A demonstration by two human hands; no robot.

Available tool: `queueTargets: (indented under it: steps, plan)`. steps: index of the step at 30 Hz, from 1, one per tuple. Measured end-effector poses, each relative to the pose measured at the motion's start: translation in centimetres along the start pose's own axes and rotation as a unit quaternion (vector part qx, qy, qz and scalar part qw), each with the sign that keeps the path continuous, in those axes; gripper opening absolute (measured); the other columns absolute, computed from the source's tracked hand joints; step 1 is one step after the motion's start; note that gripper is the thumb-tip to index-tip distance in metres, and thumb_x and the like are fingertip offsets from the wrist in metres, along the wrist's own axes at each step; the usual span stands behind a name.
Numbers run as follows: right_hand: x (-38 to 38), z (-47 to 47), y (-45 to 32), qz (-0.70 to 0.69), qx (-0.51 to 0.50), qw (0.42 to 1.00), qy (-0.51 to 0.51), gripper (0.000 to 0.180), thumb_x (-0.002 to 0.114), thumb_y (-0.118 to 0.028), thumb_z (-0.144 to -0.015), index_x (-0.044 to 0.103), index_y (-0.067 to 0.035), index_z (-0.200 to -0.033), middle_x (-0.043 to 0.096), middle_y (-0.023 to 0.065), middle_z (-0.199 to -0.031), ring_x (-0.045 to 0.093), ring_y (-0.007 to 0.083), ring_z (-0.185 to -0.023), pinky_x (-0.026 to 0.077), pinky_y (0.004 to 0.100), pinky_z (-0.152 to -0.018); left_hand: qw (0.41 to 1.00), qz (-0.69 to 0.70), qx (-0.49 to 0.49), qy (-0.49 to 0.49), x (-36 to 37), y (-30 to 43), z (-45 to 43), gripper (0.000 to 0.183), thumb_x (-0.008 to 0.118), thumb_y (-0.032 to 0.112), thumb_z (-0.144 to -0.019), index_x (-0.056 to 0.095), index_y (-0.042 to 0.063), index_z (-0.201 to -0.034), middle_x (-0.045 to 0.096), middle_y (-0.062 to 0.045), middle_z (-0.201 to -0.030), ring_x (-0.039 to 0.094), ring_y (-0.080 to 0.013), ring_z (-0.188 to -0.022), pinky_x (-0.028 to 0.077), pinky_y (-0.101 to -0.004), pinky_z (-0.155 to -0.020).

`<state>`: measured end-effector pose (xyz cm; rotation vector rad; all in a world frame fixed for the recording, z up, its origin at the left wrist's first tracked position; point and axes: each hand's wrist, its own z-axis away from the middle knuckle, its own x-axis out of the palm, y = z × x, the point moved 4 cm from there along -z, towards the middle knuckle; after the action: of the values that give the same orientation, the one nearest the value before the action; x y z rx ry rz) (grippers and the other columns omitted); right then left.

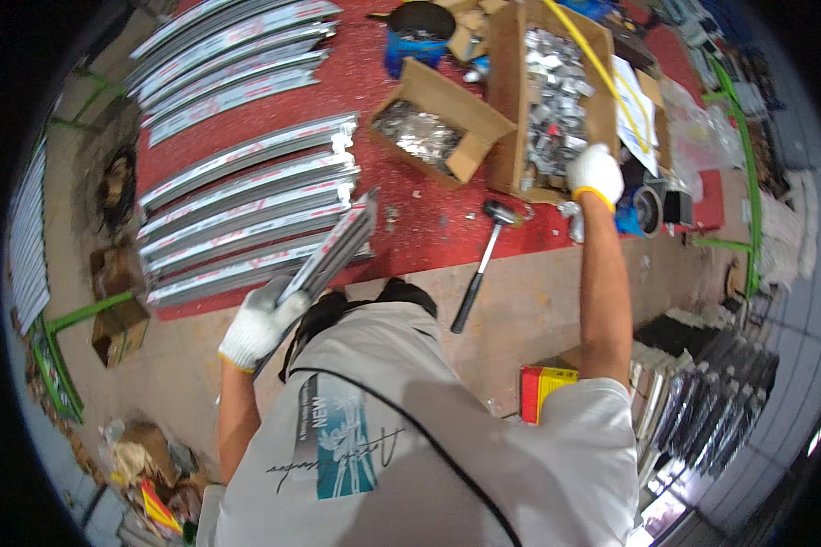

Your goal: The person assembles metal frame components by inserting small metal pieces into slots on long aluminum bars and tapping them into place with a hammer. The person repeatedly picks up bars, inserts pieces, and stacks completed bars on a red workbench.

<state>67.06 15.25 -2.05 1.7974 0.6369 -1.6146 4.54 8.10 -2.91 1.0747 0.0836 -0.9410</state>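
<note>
My left hand (263, 320), in a white knit glove, grips a long metal profile (332, 243) that slants up over the front of the bench. Printed film covers part of this profile. At the right, my gloved right hand (595, 174) is at the near right corner of a deep cardboard box (505, 102). Small shiny metal fittings (554, 89) fill that box. Whether the fingers of this hand hold a fitting cannot be seen. A rubber mallet (482, 263) with a black grip lies between my hands, its handle over the bench edge.
Two groups of wrapped metal profiles (246, 219) lie on the red bench cover (417, 239) at left. A smaller carton (445, 123) holds thin metal pieces. Behind it stands a blue bucket (417, 41). A yellow strap (595, 61) crosses the deep box; a blue roll (640, 210) lies right.
</note>
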Motion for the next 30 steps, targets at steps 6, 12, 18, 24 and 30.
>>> queueTargets:
  steps: [6, 12, 18, 24, 30]
  plan:
    - [-6.0, 3.1, -0.6, -0.211, -0.031, 0.970, 0.113, 0.045, 0.075, -0.036, -0.097, 0.077, 0.002, -0.121, 0.082, 0.0335, -0.113, 0.083, 0.0465, -0.107, 0.065, 0.0523, -0.096, 0.990, 0.114, -0.069, -0.052, 0.4, -0.9, 0.5, 0.079, 0.071, 0.070, -0.106, 0.074, -0.003, -0.137, 0.076, -0.013, -0.109, 0.064, -0.0203, -0.101, 0.056, -0.0399, -0.097]
    - [-4.8, 13.3, -9.6, -0.863, -0.068, 0.403, -0.298, 0.067, 0.068, -0.016, -0.093, 0.059, 0.009, -0.155, 0.078, 0.0276, -0.133, 0.080, 0.0293, -0.100, 0.067, 0.0386, -0.079, 0.975, 0.204, -0.063, -0.065, 1.0, -0.8, 0.1, 0.072, 0.068, 0.072, -0.107, 0.075, 0.003, -0.127, 0.070, -0.004, -0.092, 0.064, -0.0129, -0.081, 0.053, -0.0315, -0.072]
    - [-5.0, 20.4, -18.0, -0.846, -0.107, 0.326, -0.409, 0.055, 0.069, -0.012, -0.104, 0.060, 0.011, -0.153, 0.074, 0.0240, -0.134, 0.062, 0.0173, -0.081, 0.055, 0.0350, -0.075, 0.947, 0.286, -0.099, -0.107, 0.9, -1.2, 0.3, 0.079, 0.066, 0.075, -0.108, 0.077, 0.001, -0.135, 0.073, -0.002, -0.083, 0.062, -0.0105, -0.066, 0.049, -0.0279, -0.060]
    - [-6.5, 21.7, -19.7, -0.776, -0.143, 0.433, -0.436, 0.054, 0.066, -0.007, -0.107, 0.056, 0.015, -0.155, 0.077, 0.0242, -0.132, 0.059, 0.0146, -0.081, 0.054, 0.0346, -0.075, 0.952, 0.259, -0.114, -0.114, 0.6, -1.5, 0.7, 0.080, 0.064, 0.075, -0.109, 0.081, 0.002, -0.135, 0.075, -0.004, -0.092, 0.066, -0.0133, -0.077, 0.054, -0.0311, -0.071]
    - [-6.8, 21.8, -20.1, -0.753, -0.158, 0.560, -0.306, 0.040, 0.072, -0.007, -0.105, 0.072, 0.006, -0.143, 0.081, 0.0101, -0.116, 0.076, 0.0157, -0.101, 0.062, 0.0311, -0.092, 0.951, 0.266, -0.094, -0.130, 0.6, -1.6, 0.8, 0.080, 0.059, 0.075, -0.111, 0.082, 0.003, -0.135, 0.077, -0.006, -0.096, 0.068, -0.0153, -0.083, 0.057, -0.0336, -0.077]
